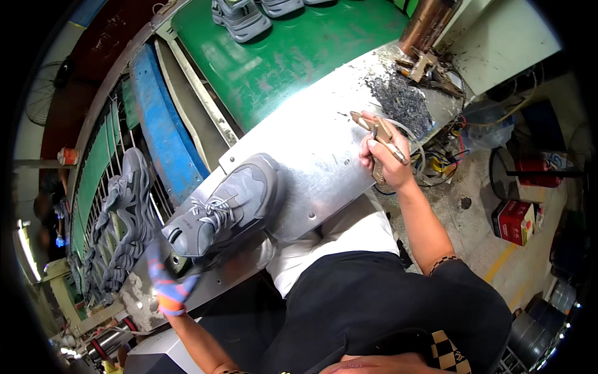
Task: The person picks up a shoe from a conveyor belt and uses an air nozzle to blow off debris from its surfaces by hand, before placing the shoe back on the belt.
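Note:
A grey lace-up sneaker (235, 196) lies on the bare metal worktop (311, 168) before me, its toe toward the upper right. Close by its heel end is my left hand (171, 290), in an orange and purple-blue glove. Motion smears its fingers, so their grip does not show. My right hand (387, 156), bare, is closed round a tan-brown tool with a slim metal rod (397, 153) across it; its exact kind I cannot make out. This hand is over the worktop's right edge, well apart from the sneaker.
Several grey sneakers hang along a wire rack (128, 206) at left; others stand on a green belt (299, 68) at the far side. Dark scraps (402, 103) lie heaped near a copper-coloured cylinder (430, 25). Loose cables and a red box (514, 221) are at right.

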The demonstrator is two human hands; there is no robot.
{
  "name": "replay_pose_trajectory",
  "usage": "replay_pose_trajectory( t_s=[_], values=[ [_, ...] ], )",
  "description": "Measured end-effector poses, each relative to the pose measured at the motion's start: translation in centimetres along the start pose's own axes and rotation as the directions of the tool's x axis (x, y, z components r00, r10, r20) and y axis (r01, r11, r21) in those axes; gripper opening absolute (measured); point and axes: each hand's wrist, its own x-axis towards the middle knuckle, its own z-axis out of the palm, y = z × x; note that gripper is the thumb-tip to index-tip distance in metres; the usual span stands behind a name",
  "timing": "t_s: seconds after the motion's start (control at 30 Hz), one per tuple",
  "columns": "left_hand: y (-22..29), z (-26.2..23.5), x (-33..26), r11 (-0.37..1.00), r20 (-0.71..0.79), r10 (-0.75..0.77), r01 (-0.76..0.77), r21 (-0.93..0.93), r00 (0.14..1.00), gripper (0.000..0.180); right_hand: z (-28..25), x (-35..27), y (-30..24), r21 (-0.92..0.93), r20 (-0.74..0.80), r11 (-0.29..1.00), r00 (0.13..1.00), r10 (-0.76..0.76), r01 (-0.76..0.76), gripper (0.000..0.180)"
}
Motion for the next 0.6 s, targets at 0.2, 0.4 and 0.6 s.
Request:
replay_pose_trajectory(
  t_s=[0.2, 0.4, 0.6],
  values=[
    [6.1, 3.6, 0.4, 0.996, 0.015, 0.047, -0.048, 0.076, 0.999, 0.076, -0.3, -0.4, 0.3, 0.097, -0.01, 0.995, 1.0, -0.002, 0.002, 0.052],
    [8.2, 9.9, 11.6, 0.851, -0.191, 0.001, -0.101, -0.515, 0.982, 0.04, -0.7, -0.1, 0.5, 0.037, -0.021, 0.999, 0.999, -0.033, 0.034, 0.05],
    [12.0, 12.8, 37.7, 0.831, -0.238, -0.242, 0.075, -0.551, 0.941, 0.04, -0.3, 0.3, 0.9, 0.055, 0.003, 0.998, 0.999, -0.036, 0.036, 0.054]
  ],
)
